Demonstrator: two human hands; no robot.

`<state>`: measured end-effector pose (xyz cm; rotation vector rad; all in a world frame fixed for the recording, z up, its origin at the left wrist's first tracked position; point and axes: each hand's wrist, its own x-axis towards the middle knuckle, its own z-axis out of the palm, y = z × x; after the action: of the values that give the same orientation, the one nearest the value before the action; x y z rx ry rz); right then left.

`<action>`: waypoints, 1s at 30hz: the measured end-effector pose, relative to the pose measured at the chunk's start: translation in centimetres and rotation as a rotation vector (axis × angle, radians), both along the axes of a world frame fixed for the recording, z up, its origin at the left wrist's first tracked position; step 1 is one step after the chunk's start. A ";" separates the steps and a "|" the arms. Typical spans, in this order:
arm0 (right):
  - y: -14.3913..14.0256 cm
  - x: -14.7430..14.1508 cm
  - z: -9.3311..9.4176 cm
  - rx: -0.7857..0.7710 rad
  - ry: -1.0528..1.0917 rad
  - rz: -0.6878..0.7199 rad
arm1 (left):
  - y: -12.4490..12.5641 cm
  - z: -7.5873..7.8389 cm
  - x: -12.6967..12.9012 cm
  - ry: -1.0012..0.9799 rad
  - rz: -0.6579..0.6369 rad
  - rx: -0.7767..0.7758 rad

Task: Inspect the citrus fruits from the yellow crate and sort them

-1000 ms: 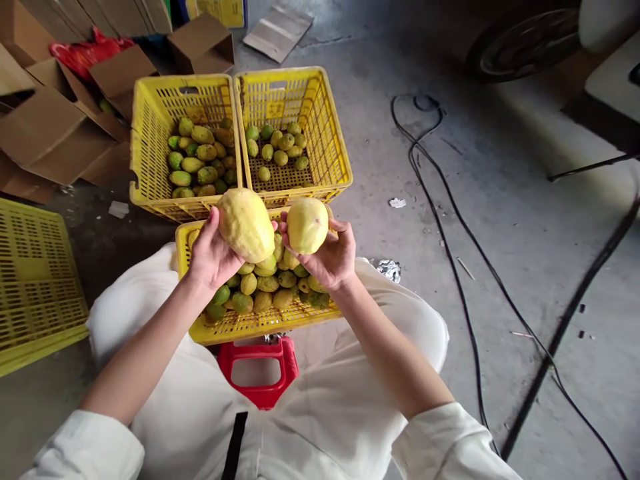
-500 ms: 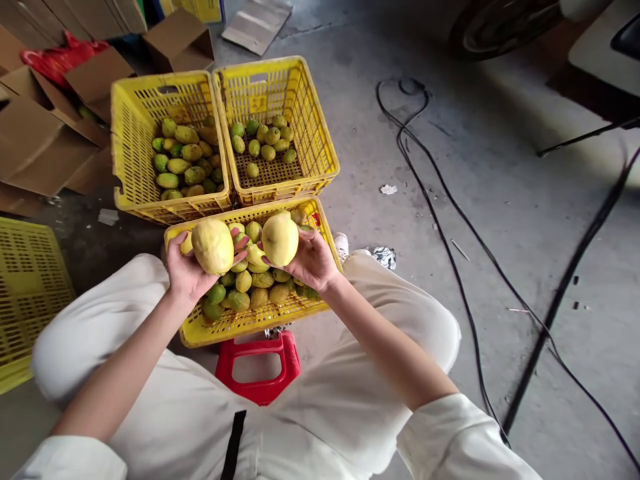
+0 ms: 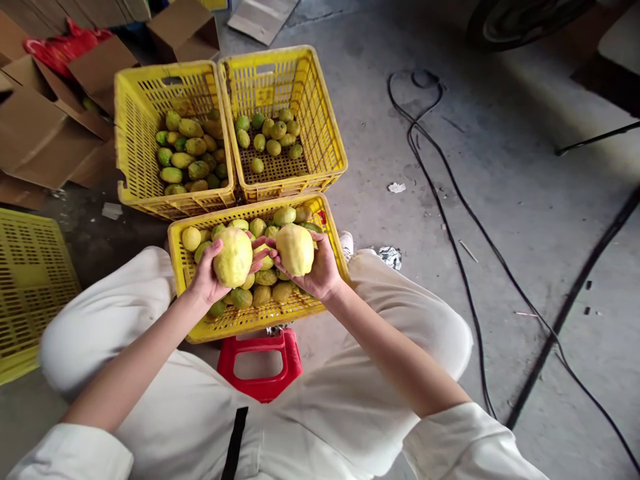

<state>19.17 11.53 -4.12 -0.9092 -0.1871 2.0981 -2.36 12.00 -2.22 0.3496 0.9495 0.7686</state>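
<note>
My left hand (image 3: 209, 279) grips a large pale yellow fruit (image 3: 233, 257). My right hand (image 3: 320, 272) grips a second, slightly smaller yellow fruit (image 3: 295, 249). Both fruits hover side by side just over the near yellow crate (image 3: 176, 248), which holds several green and yellow fruits. Two more yellow crates stand beyond it: the far left crate (image 3: 131, 133) is heaped with larger green-yellow fruits, the far right crate (image 3: 320, 120) has a few smaller ones on its floor.
A red plastic stool (image 3: 260, 363) sits between my knees. Open cardboard boxes (image 3: 45, 127) lie at the upper left, an overturned yellow crate (image 3: 30, 287) at the left edge. Black cables (image 3: 450, 200) run across the concrete floor on the right.
Both hands have lowered the two fruits closer to the near crate and nearer my body. The left fruit has been turned in my hand. The view has tilted slightly.
</note>
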 end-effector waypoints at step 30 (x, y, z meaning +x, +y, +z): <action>1.5 -0.5 3.3 0.157 0.090 0.002 | 1.4 2.0 1.5 -0.020 0.147 -0.006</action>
<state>18.67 13.07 -0.81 -0.7203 -0.3006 2.0886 -0.87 13.35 -0.27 0.2682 0.9658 0.9012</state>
